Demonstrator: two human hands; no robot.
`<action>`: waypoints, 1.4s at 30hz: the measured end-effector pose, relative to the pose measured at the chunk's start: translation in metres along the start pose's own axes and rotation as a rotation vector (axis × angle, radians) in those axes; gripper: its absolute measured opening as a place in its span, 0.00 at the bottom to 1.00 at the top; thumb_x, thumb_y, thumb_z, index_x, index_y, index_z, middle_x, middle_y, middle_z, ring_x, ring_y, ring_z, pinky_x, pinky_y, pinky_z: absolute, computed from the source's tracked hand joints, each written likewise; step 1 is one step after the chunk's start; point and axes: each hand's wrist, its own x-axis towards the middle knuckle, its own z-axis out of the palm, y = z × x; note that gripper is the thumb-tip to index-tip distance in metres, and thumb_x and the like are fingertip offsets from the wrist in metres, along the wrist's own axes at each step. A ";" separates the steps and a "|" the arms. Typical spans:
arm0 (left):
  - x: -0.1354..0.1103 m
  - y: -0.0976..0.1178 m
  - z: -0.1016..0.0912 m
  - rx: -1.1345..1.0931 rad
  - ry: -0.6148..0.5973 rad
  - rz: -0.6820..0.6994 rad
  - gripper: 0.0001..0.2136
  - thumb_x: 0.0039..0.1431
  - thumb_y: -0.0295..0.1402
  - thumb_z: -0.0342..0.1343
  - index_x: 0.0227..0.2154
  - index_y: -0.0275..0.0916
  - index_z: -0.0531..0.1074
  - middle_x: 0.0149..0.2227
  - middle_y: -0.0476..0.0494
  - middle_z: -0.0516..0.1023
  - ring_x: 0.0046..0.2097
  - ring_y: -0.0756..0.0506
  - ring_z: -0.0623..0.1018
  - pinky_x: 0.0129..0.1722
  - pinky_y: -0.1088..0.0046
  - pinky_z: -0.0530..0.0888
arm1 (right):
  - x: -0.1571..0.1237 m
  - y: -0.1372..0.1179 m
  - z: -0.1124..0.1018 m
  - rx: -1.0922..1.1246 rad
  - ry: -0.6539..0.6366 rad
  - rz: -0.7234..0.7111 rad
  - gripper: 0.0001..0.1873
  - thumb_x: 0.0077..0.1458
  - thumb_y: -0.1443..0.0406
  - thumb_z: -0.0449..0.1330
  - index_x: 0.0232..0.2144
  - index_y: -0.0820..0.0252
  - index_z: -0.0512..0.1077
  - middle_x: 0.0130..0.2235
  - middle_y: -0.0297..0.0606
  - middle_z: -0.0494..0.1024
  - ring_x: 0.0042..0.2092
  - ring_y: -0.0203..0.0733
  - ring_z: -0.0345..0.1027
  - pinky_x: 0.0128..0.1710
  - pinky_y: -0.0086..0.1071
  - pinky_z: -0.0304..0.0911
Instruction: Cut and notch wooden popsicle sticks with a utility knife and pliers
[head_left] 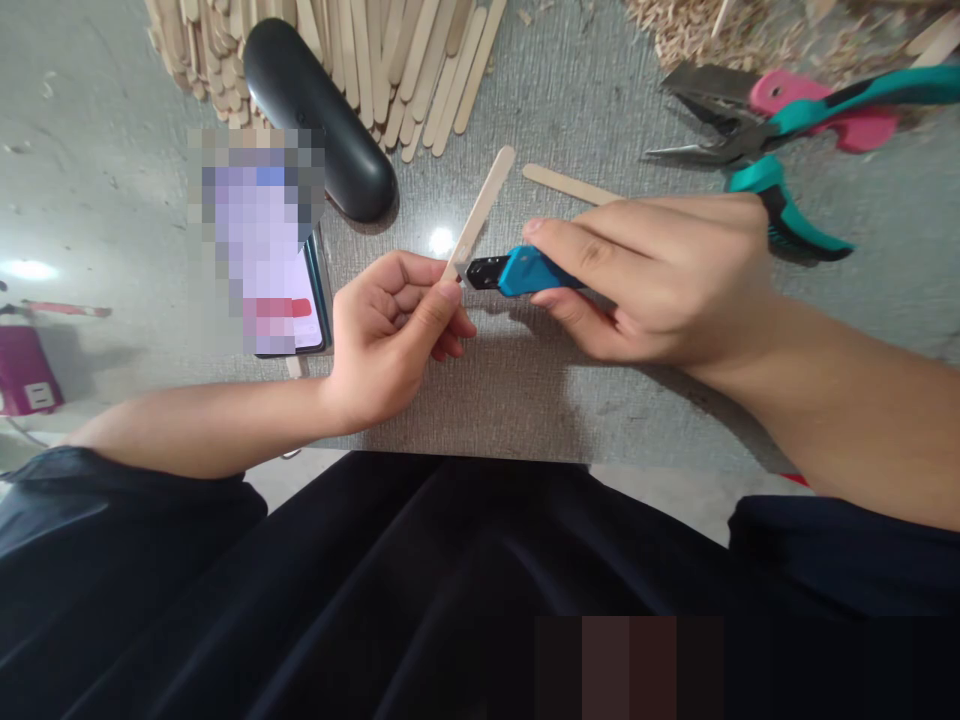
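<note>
Between the thumb and fingers of my left hand (401,330) a flat wooden craft stick (484,205) is pinched near its lower end, tilted up to the right. My right hand (652,275) is closed around a blue and black utility knife (536,272). The knife's short metal blade touches or nearly touches the stick just above my left thumb; I cannot tell how deep it sits. Another craft stick (570,184) lies on the table beyond my right hand, its right end hidden behind the knuckles.
Many loose craft sticks (420,70) lie at the back, beside a black oblong case (319,120). A phone (307,300) with a blurred screen is left of my left hand. Teal-handled pliers (765,140), a pink-handled tool (862,125) and wood shavings (720,40) lie at the right.
</note>
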 end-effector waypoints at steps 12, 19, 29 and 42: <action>-0.001 -0.004 -0.002 0.024 -0.006 -0.022 0.23 0.73 0.61 0.73 0.43 0.45 0.80 0.28 0.50 0.87 0.22 0.48 0.82 0.22 0.71 0.83 | -0.003 0.008 0.002 -0.004 -0.083 0.140 0.32 0.86 0.50 0.47 0.70 0.58 0.82 0.44 0.37 0.88 0.38 0.41 0.80 0.36 0.35 0.63; 0.000 -0.001 0.000 0.000 0.007 -0.005 0.23 0.72 0.60 0.74 0.41 0.45 0.79 0.28 0.51 0.87 0.22 0.48 0.82 0.23 0.71 0.83 | -0.001 0.000 0.002 0.024 -0.027 0.021 0.29 0.86 0.52 0.50 0.67 0.64 0.81 0.44 0.38 0.88 0.38 0.43 0.81 0.33 0.38 0.64; 0.000 -0.003 -0.001 -0.009 -0.006 0.021 0.22 0.73 0.59 0.74 0.42 0.45 0.79 0.28 0.51 0.87 0.22 0.48 0.83 0.22 0.73 0.82 | -0.004 0.003 0.003 0.031 -0.026 0.049 0.28 0.85 0.53 0.53 0.68 0.65 0.80 0.44 0.38 0.87 0.38 0.43 0.80 0.34 0.38 0.61; 0.000 -0.007 -0.002 -0.046 -0.026 0.077 0.17 0.77 0.52 0.73 0.44 0.43 0.81 0.29 0.52 0.88 0.23 0.50 0.84 0.22 0.77 0.82 | -0.010 0.007 0.006 0.110 -0.098 0.266 0.31 0.86 0.44 0.52 0.75 0.51 0.77 0.49 0.40 0.89 0.46 0.45 0.84 0.46 0.38 0.69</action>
